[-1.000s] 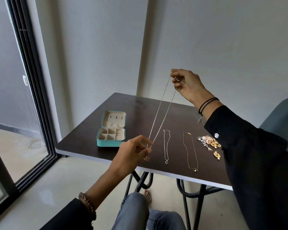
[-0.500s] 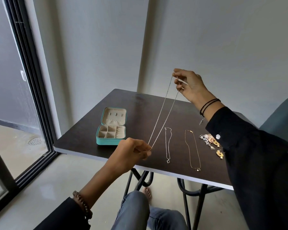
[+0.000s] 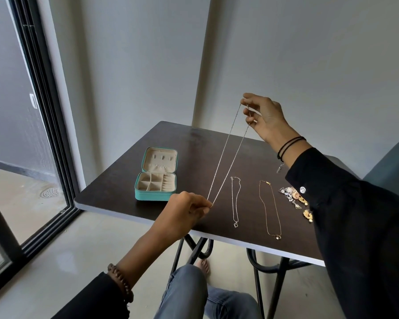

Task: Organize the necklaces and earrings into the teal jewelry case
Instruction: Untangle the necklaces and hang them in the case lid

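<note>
So the silver chain (image 3: 228, 155) is up in the air right now, pulled into a long narrow loop between both hands, above the dark table (image 3: 115, 194). The right hand (image 3: 266, 117) is the high one: thumb and forefinger pinch the top ends of the chain, with the other fingers (image 3: 251, 120) curled loosely just under the pinch. The two strands run down and toward the case side, meeting at the left hand (image 3: 184, 211), where the fingertips are pressed together on the bottom bend of the loop, right over the near edge of the table.

The teal case (image 3: 156, 195) sits open on the table, lid propped back, cream dividers showing, just beyond the left hand and clear of it. Nothing I can make out in the compartments.

Going away from the case, past the hanging chain: a short silver necklace (image 3: 236, 201) lies flat, then a gold necklace (image 3: 270, 208) beside it, not touching. Further from the case again there's a little heap of earrings (image 3: 294, 198), partly tucked behind the black sleeve (image 3: 327, 180) of the right arm.
</note>
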